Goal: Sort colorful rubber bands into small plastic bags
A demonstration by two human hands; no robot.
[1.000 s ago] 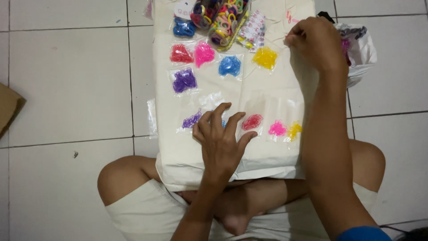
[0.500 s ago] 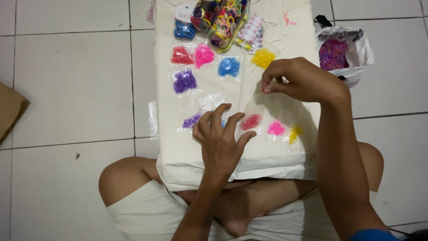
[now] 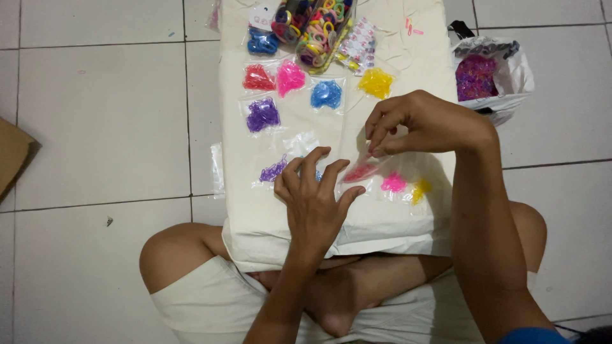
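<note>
Landmark: cream cloth-covered board (image 3: 395, 223) laid across the crossed legs, serving as the surface.

Right hand (image 3: 424, 124): hovering over the middle of the surface, thumb and fingers pinched together on the top edge of a small clear plastic bag holding red loop bands (image 3: 360, 172). Bag lifted and tilted at its upper corner; lower part apparently on the cloth, exact contact not discernible. Contents: thin red rubber loops bunched into a flat, elongated clump, visible through the transparent film.

Left hand (image 3: 313, 200): near the front edge of the surface, just left of the red bag, fingers spread and slightly curled, fingertips pressing on the cloth; gripping nothing. Blue bands partly visible beneath the fingers.

Same front row on the surface: clear bag of purple bands (image 3: 273, 171) left of the left hand; clear bag of pink bands (image 3: 393, 183) and clear bag of yellow bands (image 3: 421, 188) right of the red bag.

Farther back on the surface: filled bags of red (image 3: 258, 78), pink (image 3: 291, 78), blue (image 3: 326, 94), yellow (image 3: 376, 83) and purple (image 3: 262, 115) bands, lying apart from one another.

At the far edge of the surface: clear pack of mixed coloured hair ties (image 3: 315, 25).

Off the surface, beside its far right corner, on the white floor tiles: white plastic bag (image 3: 516, 73), open, with purple bands inside.
</note>
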